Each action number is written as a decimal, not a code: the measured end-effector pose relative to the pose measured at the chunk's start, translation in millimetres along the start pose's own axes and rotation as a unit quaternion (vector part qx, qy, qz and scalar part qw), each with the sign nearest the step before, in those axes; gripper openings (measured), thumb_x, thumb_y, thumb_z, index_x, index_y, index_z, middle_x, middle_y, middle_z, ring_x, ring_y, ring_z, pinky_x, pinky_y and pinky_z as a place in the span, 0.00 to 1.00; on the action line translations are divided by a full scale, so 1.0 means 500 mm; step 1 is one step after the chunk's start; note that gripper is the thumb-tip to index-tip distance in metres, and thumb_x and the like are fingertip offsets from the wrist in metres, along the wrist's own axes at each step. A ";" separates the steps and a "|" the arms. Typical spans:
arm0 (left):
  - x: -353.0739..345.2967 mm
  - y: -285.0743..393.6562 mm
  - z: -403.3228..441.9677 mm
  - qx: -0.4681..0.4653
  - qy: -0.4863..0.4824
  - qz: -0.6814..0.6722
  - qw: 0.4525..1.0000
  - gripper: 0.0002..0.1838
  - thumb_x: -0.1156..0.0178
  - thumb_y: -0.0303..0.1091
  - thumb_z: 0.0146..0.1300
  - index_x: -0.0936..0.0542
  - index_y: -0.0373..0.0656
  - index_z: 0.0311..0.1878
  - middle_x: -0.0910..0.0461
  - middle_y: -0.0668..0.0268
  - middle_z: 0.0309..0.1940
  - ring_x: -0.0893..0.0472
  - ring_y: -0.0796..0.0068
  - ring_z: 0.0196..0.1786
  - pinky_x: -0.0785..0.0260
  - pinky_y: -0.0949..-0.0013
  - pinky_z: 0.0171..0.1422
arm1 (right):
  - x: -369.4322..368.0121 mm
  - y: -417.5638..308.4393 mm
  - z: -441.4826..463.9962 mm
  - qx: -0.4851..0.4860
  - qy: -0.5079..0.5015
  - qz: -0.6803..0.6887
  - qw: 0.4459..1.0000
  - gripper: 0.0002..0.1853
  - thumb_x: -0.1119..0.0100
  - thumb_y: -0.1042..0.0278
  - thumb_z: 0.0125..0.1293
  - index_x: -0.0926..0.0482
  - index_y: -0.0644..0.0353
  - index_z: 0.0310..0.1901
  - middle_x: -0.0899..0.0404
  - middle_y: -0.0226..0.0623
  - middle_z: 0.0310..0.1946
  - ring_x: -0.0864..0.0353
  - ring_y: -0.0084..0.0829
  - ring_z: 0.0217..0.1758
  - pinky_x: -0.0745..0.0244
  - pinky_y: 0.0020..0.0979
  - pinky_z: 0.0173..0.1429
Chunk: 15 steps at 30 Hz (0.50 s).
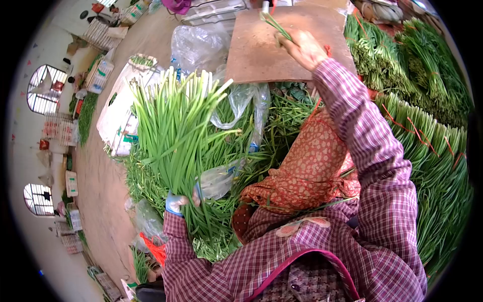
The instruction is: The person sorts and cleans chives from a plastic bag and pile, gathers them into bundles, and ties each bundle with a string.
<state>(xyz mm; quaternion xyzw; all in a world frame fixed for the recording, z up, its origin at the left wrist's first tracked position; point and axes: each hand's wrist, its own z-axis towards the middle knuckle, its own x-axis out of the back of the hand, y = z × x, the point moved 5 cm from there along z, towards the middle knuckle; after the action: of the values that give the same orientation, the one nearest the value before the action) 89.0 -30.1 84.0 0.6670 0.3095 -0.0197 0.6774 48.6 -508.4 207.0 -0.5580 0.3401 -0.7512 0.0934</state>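
A large loose bunch of long green stalks (176, 131), pale ends up, is held low down by my left hand (182, 202), which has a whitish covering with a blue edge. My right hand (302, 49) reaches out over the brown board (271, 50), its fingers closed on a few green stalks (275, 25) whose pale ends point away from me. The two hands are far apart. Beyond the stalk ends, at the top edge, part of a small pale object shows, too little to name.
Tied green bundles (427, 151) are stacked along the right. Clear plastic bags (198, 45) lie left of the board and among loose leaves (292, 110). Red ties (153, 247) lie at lower left. A white crate (126, 100) stands left of the held bunch.
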 end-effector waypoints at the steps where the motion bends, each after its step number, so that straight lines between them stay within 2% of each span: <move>1: -0.006 0.005 0.007 -0.004 0.006 -0.001 1.000 0.24 0.28 0.39 0.50 0.24 0.31 0.43 0.23 0.58 0.24 0.21 0.62 0.24 0.25 0.59 0.29 | -0.001 -0.004 -0.017 0.004 -0.025 -0.016 1.000 0.21 0.53 0.48 0.70 0.18 0.58 0.43 0.17 0.40 0.29 0.18 0.34 0.30 0.21 0.38 0.39; 3: -0.024 0.017 0.014 -0.028 -0.006 -0.036 0.999 0.23 0.28 0.40 0.51 0.23 0.33 0.41 0.23 0.59 0.26 0.22 0.63 0.23 0.25 0.56 0.35 | -0.062 -0.042 -0.085 0.125 -0.171 -0.084 0.974 0.24 0.46 0.45 0.66 0.23 0.59 0.50 0.18 0.44 0.31 0.18 0.33 0.33 0.21 0.37 0.39; 4: -0.015 0.018 0.009 -0.016 0.018 -0.031 0.999 0.22 0.28 0.42 0.52 0.24 0.34 0.39 0.24 0.60 0.26 0.23 0.64 0.23 0.26 0.54 0.39 | -0.101 -0.056 -0.126 0.140 -0.258 -0.138 0.946 0.29 0.44 0.42 0.63 0.26 0.60 0.54 0.18 0.47 0.36 0.17 0.37 0.39 0.22 0.39 0.44; 5: -0.019 0.022 0.011 -0.018 0.019 -0.030 0.999 0.22 0.28 0.42 0.52 0.24 0.34 0.39 0.24 0.60 0.26 0.23 0.64 0.23 0.26 0.54 0.39 | -0.137 -0.067 -0.165 0.152 -0.341 -0.192 0.908 0.34 0.42 0.39 0.61 0.28 0.60 0.58 0.18 0.50 0.41 0.17 0.40 0.45 0.23 0.41 0.50; 7: -0.036 0.034 0.029 -0.032 0.003 -0.031 0.999 0.20 0.30 0.41 0.53 0.24 0.35 0.39 0.26 0.62 0.24 0.24 0.65 0.23 0.26 0.54 0.39 | -0.160 -0.094 -0.201 0.150 -0.365 -0.116 0.911 0.42 0.41 0.35 0.57 0.32 0.63 0.62 0.22 0.55 0.51 0.23 0.46 0.57 0.28 0.44 0.60; 9: -0.042 0.036 0.038 -0.033 -0.027 -0.056 0.998 0.19 0.31 0.40 0.54 0.25 0.35 0.39 0.27 0.62 0.24 0.25 0.65 0.23 0.26 0.54 0.39 | -0.208 -0.078 -0.182 0.193 -0.269 0.085 0.940 0.46 0.37 0.34 0.54 0.34 0.66 0.63 0.27 0.56 0.56 0.27 0.50 0.60 0.32 0.45 0.65; 10: -0.044 0.037 0.038 -0.037 -0.029 -0.059 0.997 0.20 0.31 0.40 0.54 0.25 0.35 0.40 0.27 0.63 0.24 0.25 0.65 0.23 0.26 0.54 0.39 | -0.233 -0.068 -0.174 0.156 -0.255 0.101 0.949 0.50 0.36 0.34 0.53 0.39 0.70 0.65 0.32 0.54 0.62 0.29 0.52 0.63 0.34 0.45 0.67; 11: -0.046 0.040 0.039 -0.042 -0.030 -0.062 0.997 0.20 0.31 0.41 0.54 0.25 0.35 0.40 0.27 0.63 0.24 0.26 0.66 0.23 0.26 0.54 0.40 | -0.261 -0.063 -0.169 0.156 -0.252 0.101 0.950 0.50 0.36 0.34 0.53 0.39 0.70 0.65 0.32 0.54 0.62 0.29 0.52 0.63 0.34 0.45 0.67; 13: -0.056 0.050 0.053 -0.038 -0.069 -0.053 0.995 0.19 0.32 0.40 0.56 0.25 0.34 0.40 0.27 0.63 0.24 0.25 0.65 0.23 0.26 0.55 0.40 | -0.312 -0.041 -0.158 0.024 -0.256 0.248 0.934 0.53 0.36 0.35 0.54 0.45 0.70 0.68 0.37 0.55 0.66 0.30 0.51 0.64 0.34 0.46 0.66; 14: -0.066 0.057 0.058 -0.060 -0.076 -0.040 0.994 0.19 0.33 0.39 0.56 0.25 0.34 0.40 0.27 0.62 0.24 0.25 0.64 0.24 0.26 0.54 0.40 | -0.338 -0.043 -0.161 -0.004 -0.292 0.347 0.891 0.63 0.37 0.28 0.50 0.54 0.75 0.70 0.39 0.61 0.66 0.30 0.50 0.64 0.36 0.41 0.69; 15: -0.072 0.063 0.061 -0.082 -0.083 -0.027 0.993 0.18 0.33 0.39 0.56 0.25 0.33 0.40 0.27 0.62 0.24 0.25 0.64 0.24 0.26 0.54 0.40 | -0.337 -0.061 -0.177 -0.068 -0.334 0.419 0.842 0.62 0.38 0.29 0.52 0.56 0.72 0.71 0.38 0.59 0.66 0.30 0.45 0.65 0.25 0.41 0.57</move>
<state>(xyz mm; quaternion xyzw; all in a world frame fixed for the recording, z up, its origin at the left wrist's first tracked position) 86.0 -68.6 125.7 0.5965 0.2708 -0.0679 0.7525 36.8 -361.7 82.3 -0.5846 0.5399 -0.3837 0.4685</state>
